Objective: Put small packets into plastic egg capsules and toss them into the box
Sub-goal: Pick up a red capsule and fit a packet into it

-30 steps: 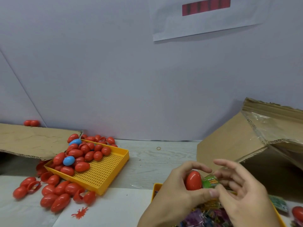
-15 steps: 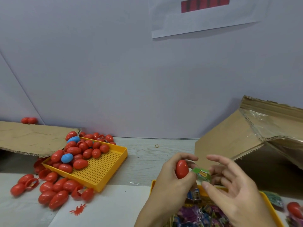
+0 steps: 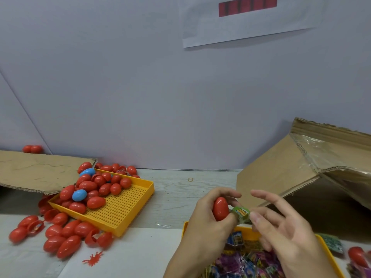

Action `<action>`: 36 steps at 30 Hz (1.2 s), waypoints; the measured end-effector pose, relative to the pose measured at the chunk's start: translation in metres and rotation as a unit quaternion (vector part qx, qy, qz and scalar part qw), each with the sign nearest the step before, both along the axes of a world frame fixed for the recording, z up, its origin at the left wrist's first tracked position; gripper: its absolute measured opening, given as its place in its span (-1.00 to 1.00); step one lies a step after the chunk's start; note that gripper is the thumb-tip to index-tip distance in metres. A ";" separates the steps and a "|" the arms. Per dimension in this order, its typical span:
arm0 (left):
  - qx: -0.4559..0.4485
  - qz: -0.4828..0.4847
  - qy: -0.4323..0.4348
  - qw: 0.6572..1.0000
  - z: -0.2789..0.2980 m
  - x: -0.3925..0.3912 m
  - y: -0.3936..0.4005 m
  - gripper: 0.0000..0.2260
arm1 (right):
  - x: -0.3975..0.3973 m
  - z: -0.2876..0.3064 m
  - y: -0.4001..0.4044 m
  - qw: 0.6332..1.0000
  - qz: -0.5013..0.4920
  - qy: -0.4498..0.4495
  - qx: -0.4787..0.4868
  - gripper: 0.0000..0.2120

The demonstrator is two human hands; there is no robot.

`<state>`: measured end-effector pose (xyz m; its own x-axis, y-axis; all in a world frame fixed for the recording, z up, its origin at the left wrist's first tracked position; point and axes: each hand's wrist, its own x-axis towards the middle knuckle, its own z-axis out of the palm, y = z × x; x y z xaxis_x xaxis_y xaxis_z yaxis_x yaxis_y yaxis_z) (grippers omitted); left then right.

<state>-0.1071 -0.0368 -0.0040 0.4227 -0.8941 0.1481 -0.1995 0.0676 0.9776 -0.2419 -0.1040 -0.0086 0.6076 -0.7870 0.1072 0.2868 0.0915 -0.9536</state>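
Note:
My left hand [image 3: 202,221] grips a red egg capsule [image 3: 220,208] above the near yellow tray [image 3: 329,255] that holds several small colourful packets [image 3: 247,261]. A small green packet [image 3: 241,214] sticks out of the capsule's right side, and my right hand [image 3: 285,235] pinches it with thumb and fingertip, the other fingers spread. The big cardboard box [image 3: 285,173] lies tipped at the right, its dark opening facing me.
A second yellow tray [image 3: 124,213] at the left holds several red eggs and two blue ones [image 3: 79,195]. More red eggs [image 3: 60,235] lie loose in front of it. A cardboard flap [image 3: 36,171] covers the far left. A red egg [image 3: 356,255] lies at the right edge.
Both hands have kept working the green packet into the red capsule; the packet now sits lower and closer against the capsule. The view shifted slightly.

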 end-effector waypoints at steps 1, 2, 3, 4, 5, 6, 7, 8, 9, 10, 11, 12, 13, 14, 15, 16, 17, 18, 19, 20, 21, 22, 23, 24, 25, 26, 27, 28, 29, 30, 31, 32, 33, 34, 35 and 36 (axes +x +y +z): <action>0.000 -0.003 -0.003 1.000 0.000 -0.001 0.000 -0.72 | 0.000 0.001 0.001 1.000 0.003 0.003 0.003 -0.56; -0.001 -0.004 -0.003 1.000 0.000 -0.001 0.000 -0.71 | 0.001 0.001 0.001 1.000 0.003 0.010 0.004 -0.52; -0.001 -0.004 0.001 1.000 0.000 -0.001 -0.001 -0.72 | 0.001 0.000 0.001 1.000 0.000 0.017 0.005 -0.51; -0.002 -0.002 0.007 1.000 -0.001 -0.002 -0.001 -0.72 | 0.000 -0.001 0.000 1.000 -0.001 0.022 0.006 -0.52; -0.002 0.002 0.012 1.000 -0.001 -0.001 -0.002 -0.72 | 0.000 -0.002 -0.002 1.000 -0.001 0.026 0.008 -0.53; -0.001 0.006 0.018 1.000 -0.002 -0.001 -0.002 -0.71 | -0.001 -0.003 -0.003 1.000 -0.002 0.030 0.007 -0.53; 0.000 0.010 0.024 1.000 -0.002 -0.001 -0.002 -0.70 | -0.001 -0.003 -0.003 0.999 -0.003 0.034 0.004 -0.53; -0.001 0.014 0.029 0.999 -0.003 0.000 -0.002 -0.70 | -0.001 -0.004 -0.004 0.999 -0.005 0.037 0.001 -0.53; -0.001 0.019 0.031 0.999 -0.003 0.000 -0.003 -0.69 | -0.001 -0.005 -0.004 0.999 -0.007 0.038 -0.002 -0.52; -0.002 0.027 0.031 0.999 -0.003 0.000 -0.003 -0.68 | -0.001 -0.005 -0.004 0.999 -0.010 0.038 -0.005 -0.53; -0.004 0.035 0.031 0.999 -0.003 0.000 -0.003 -0.67 | -0.001 -0.006 -0.004 0.999 -0.014 0.038 -0.008 -0.54; -0.007 0.043 0.032 0.999 -0.003 0.001 -0.003 -0.67 | -0.001 -0.007 -0.005 0.999 -0.017 0.039 -0.011 -0.56; -0.010 0.051 0.035 0.998 -0.003 0.001 -0.003 -0.68 | -0.001 -0.008 -0.006 0.999 -0.019 0.042 -0.015 -0.60; -0.014 0.057 0.037 0.998 -0.003 0.001 -0.003 -0.69 | -0.001 -0.009 -0.006 0.998 -0.021 0.047 -0.020 -0.63; -0.016 0.062 0.037 0.997 -0.003 0.001 -0.003 -0.69 | -0.002 -0.010 -0.007 0.998 -0.022 0.053 -0.025 -0.65; -0.018 0.066 0.036 0.997 -0.002 0.001 -0.003 -0.68 | -0.002 -0.011 -0.007 0.998 -0.022 0.058 -0.029 -0.67; -0.020 0.069 0.033 0.997 -0.003 0.001 -0.003 -0.68 | -0.002 -0.011 -0.008 0.997 -0.021 0.063 -0.031 -0.68; -0.021 0.072 0.029 0.997 -0.003 0.001 -0.004 -0.69 | -0.003 -0.011 -0.008 0.997 -0.018 0.065 -0.030 -0.69; -0.022 0.073 0.024 0.997 -0.003 0.001 -0.004 -0.70 | -0.003 -0.011 -0.008 0.997 -0.016 0.066 -0.029 -0.70; -0.022 0.075 0.021 0.997 -0.003 0.001 -0.004 -0.72 | -0.003 -0.011 -0.008 0.997 -0.014 0.065 -0.029 -0.71; -0.022 0.077 0.019 0.997 -0.003 0.000 -0.004 -0.73 | -0.002 -0.011 -0.007 0.997 -0.014 0.064 -0.028 -0.71; -0.021 0.078 0.018 0.997 -0.004 0.001 -0.004 -0.75 | -0.001 -0.011 -0.007 0.998 -0.017 0.060 -0.027 -0.70; -0.022 0.078 0.018 0.997 -0.004 0.001 -0.004 -0.76 | 0.000 -0.011 -0.006 0.998 -0.023 0.055 -0.024 -0.70; -0.025 0.077 0.018 0.997 -0.004 0.002 -0.004 -0.78 | 0.001 -0.010 -0.006 0.998 -0.027 0.048 -0.020 -0.71; -0.027 0.075 0.016 0.997 -0.005 0.002 -0.005 -0.79 | 0.002 -0.010 -0.005 0.999 -0.031 0.042 -0.015 -0.71; -0.028 0.072 0.014 0.997 -0.005 0.002 -0.005 -0.81 | 0.002 -0.010 -0.005 0.999 -0.035 0.036 -0.010 -0.70; -0.029 0.069 0.011 0.997 -0.005 0.001 -0.006 -0.82 | 0.003 -0.010 -0.005 0.999 -0.040 0.033 -0.006 -0.69; -0.030 0.065 0.008 0.997 -0.005 0.001 -0.006 -0.83 | 0.003 -0.010 -0.005 0.998 -0.045 0.036 -0.004 -0.69; -0.031 0.060 0.004 0.998 -0.006 0.001 -0.007 -0.83 | 0.003 -0.009 -0.005 0.998 -0.045 0.042 -0.003 -0.69; -0.033 0.055 0.000 0.998 -0.006 0.000 -0.007 -0.83 | 0.003 -0.009 -0.006 0.998 -0.042 0.051 -0.003 -0.69; -0.034 0.051 -0.003 0.998 -0.006 0.000 -0.007 -0.82 | 0.003 -0.009 -0.006 0.997 -0.038 0.064 -0.003 -0.68; -0.032 0.047 -0.005 0.998 -0.006 0.000 -0.007 -0.82 | 0.002 -0.009 -0.007 0.996 -0.032 0.078 -0.004 -0.66; -0.030 0.045 -0.007 0.999 -0.006 -0.001 -0.007 -0.82 | 0.002 -0.010 -0.007 0.996 -0.029 0.090 -0.003 -0.63; -0.028 0.044 -0.008 0.999 -0.006 0.000 -0.007 -0.81 | 0.002 -0.011 -0.008 0.995 -0.027 0.098 0.000 -0.61; -0.028 0.043 -0.010 0.999 -0.006 0.000 -0.007 -0.80 | 0.002 -0.012 -0.009 0.994 -0.025 0.104 0.008 -0.61; -0.029 0.041 -0.012 0.999 -0.006 0.000 -0.007 -0.80 | 0.002 -0.012 -0.010 0.994 -0.022 0.108 0.016 -0.61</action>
